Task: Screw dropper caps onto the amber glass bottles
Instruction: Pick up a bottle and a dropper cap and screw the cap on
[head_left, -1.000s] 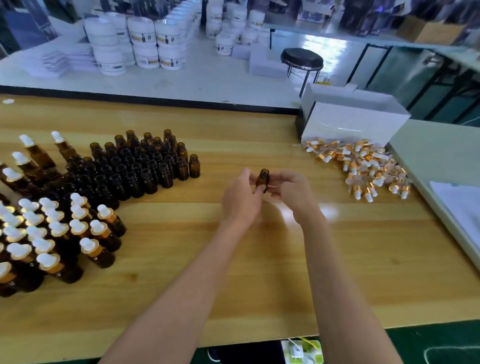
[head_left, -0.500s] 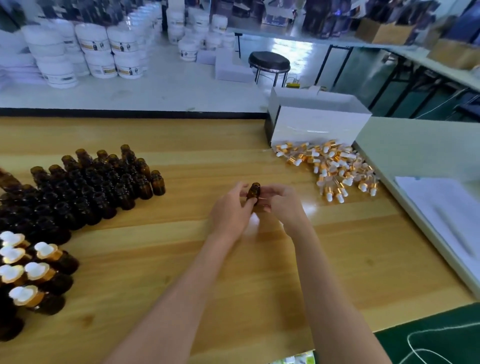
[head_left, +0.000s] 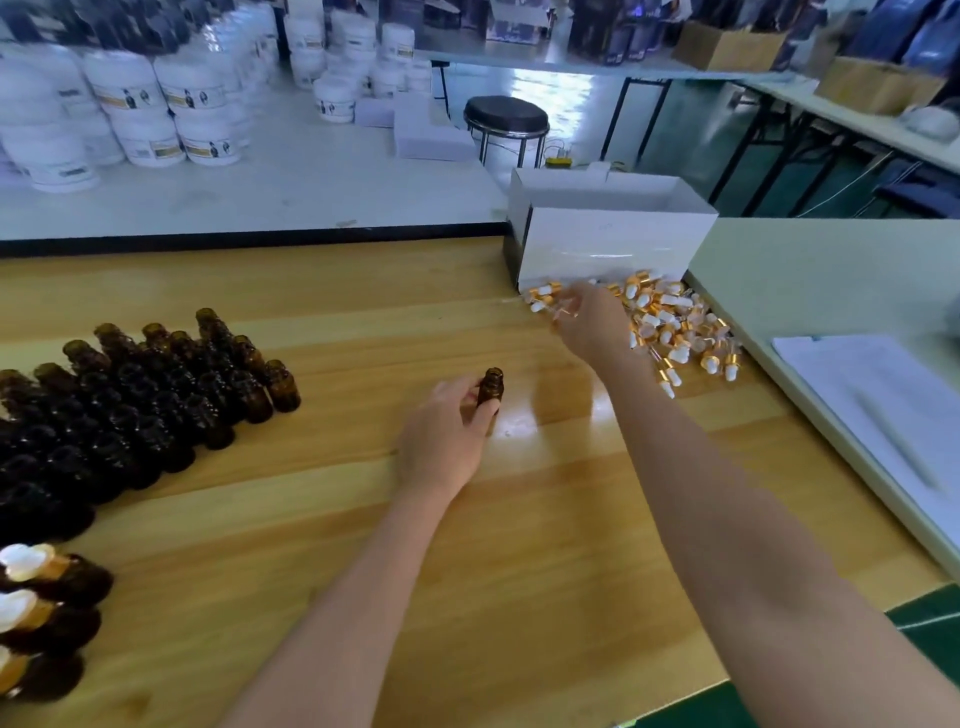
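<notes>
Clasping an uncapped amber glass bottle (head_left: 491, 388) upright for capping, the left grip (head_left: 444, 441) hovers; the blurred right grip (head_left: 592, 322) seemingly rummages among gold-and-white dropper caps (head_left: 675, 332), grasp unclear.

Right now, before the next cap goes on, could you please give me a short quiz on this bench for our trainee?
1. True or false: the amber bottle held by the left hand already wears a dropper cap.
2. The right hand is: A) at the pile of dropper caps; B) out of view; C) gripping the amber bottle.
3. Fill in: the finished, capped bottles lie at the ____ edge of the view.
Key: 1 false; 2 A; 3 left.
</notes>
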